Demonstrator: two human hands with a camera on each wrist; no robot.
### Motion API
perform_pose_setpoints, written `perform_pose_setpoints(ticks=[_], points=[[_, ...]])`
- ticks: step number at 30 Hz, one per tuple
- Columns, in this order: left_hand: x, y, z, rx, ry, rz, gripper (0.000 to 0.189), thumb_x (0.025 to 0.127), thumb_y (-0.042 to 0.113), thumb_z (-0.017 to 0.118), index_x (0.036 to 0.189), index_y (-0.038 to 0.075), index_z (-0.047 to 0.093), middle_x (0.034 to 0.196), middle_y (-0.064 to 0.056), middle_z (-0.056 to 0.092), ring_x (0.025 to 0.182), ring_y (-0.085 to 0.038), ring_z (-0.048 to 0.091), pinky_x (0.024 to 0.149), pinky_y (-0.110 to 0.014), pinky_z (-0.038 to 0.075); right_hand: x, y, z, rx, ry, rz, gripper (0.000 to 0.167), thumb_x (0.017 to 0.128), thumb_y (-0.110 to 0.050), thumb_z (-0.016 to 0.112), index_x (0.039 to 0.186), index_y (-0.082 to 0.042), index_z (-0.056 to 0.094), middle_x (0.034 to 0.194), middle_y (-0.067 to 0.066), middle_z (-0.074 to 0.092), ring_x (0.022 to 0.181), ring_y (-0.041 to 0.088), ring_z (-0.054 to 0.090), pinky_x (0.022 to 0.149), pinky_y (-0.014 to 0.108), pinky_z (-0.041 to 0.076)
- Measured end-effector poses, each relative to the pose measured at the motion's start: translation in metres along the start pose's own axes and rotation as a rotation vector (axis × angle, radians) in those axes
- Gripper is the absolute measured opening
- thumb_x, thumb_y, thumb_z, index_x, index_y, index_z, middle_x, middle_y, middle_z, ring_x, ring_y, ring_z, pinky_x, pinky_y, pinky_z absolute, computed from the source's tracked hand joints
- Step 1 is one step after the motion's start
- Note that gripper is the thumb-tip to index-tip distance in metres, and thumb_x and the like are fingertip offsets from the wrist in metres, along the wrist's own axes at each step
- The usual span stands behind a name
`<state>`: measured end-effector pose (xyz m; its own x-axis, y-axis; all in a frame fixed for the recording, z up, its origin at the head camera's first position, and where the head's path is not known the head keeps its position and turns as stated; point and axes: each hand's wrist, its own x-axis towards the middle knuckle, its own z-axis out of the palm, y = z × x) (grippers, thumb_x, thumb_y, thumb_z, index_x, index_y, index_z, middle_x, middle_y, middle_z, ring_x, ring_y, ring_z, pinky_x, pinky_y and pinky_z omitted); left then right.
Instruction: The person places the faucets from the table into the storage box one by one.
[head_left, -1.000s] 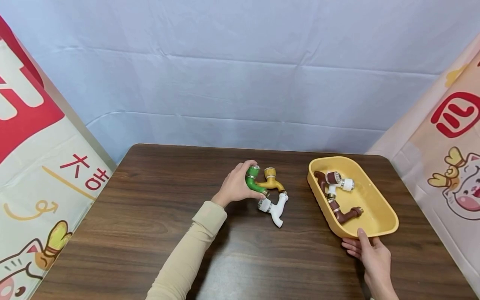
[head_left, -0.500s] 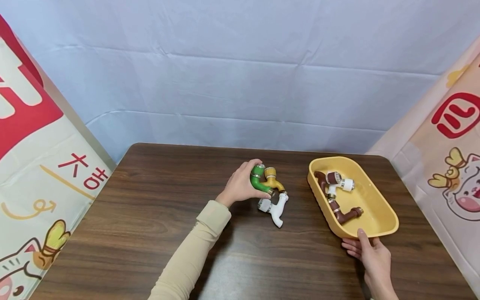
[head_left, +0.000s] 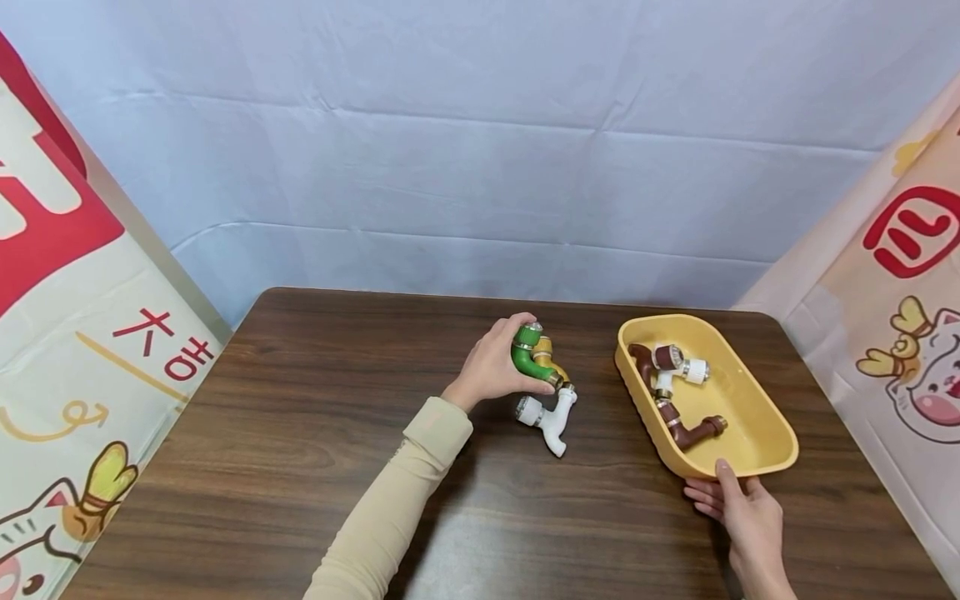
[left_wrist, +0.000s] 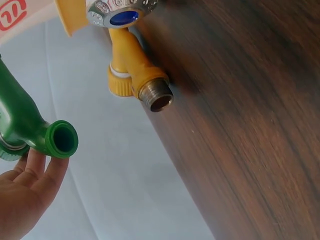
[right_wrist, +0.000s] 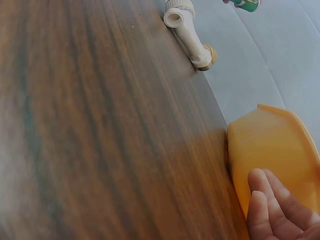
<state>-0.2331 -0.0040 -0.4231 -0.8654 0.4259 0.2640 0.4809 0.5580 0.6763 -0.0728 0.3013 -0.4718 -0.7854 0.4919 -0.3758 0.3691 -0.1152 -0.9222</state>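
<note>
My left hand [head_left: 495, 364] grips a green tap [head_left: 525, 353] above the table, thumb on the near side. In the left wrist view the green tap's open spout [left_wrist: 62, 139] shows above the curled fingers. Behind it, a yellow tap [head_left: 546, 348] is partly covered. Nearer lies a white tap [head_left: 555, 425], its knob towards the left. My right hand [head_left: 753, 521] holds the near end of a yellow tray [head_left: 750, 408], thumb over the rim and fingers against the outer wall. Inside the tray lie an upper brown tap [head_left: 665, 357], a white tap [head_left: 694, 370] and a lower brown tap [head_left: 697, 430].
The tray stands on the right part of a dark wooden table [head_left: 300, 417]. A pale cloth backdrop [head_left: 465, 150] hangs behind the far edge. Printed cloths flank the table, one left [head_left: 45, 275] and one right [head_left: 915, 333].
My left hand has moved right with the green tap, which now covers more of the yellow tap. My right hand and the tray have stayed in place.
</note>
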Motion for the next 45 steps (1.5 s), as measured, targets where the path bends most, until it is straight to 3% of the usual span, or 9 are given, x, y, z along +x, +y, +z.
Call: perform_pose_setpoints(ticks=[14, 25, 45], points=[[0.005, 0.009, 0.009, -0.048, 0.03, 0.046, 0.092, 0.058, 0.045, 0.083, 0.134, 0.022, 0.036, 0.112, -0.003, 0.047, 0.092, -0.013, 0.049, 0.076, -0.029, 0.044, 0.006, 0.009, -0.005, 0.019, -0.039, -0.084, 0.031, 0.093, -0.039, 0.047, 0.103, -0.009, 0.044, 0.062, -0.006, 0.066, 0.062, 0.009, 0.066, 0.054, 0.024, 0.051], [0.01, 0.021, 0.015, -0.065, 0.059, 0.092, 0.093, 0.059, 0.041, 0.084, 0.136, 0.02, 0.035, 0.118, -0.004, 0.046, 0.095, -0.013, 0.048, 0.076, -0.026, 0.043, 0.0, 0.001, 0.0, -0.009, 0.005, -0.002, 0.035, 0.093, -0.041, 0.045, 0.108, -0.01, 0.041, 0.06, -0.009, 0.065, 0.062, 0.006, 0.065, 0.055, 0.023, 0.051], [0.021, 0.048, 0.027, -0.113, 0.031, 0.131, 0.095, 0.06, 0.043, 0.082, 0.138, 0.021, 0.033, 0.12, -0.004, 0.045, 0.098, -0.012, 0.048, 0.078, -0.022, 0.042, -0.003, -0.002, 0.0, 0.013, -0.01, -0.006, 0.031, 0.094, -0.038, 0.044, 0.108, -0.011, 0.04, 0.06, -0.007, 0.065, 0.061, 0.007, 0.065, 0.055, 0.022, 0.051]])
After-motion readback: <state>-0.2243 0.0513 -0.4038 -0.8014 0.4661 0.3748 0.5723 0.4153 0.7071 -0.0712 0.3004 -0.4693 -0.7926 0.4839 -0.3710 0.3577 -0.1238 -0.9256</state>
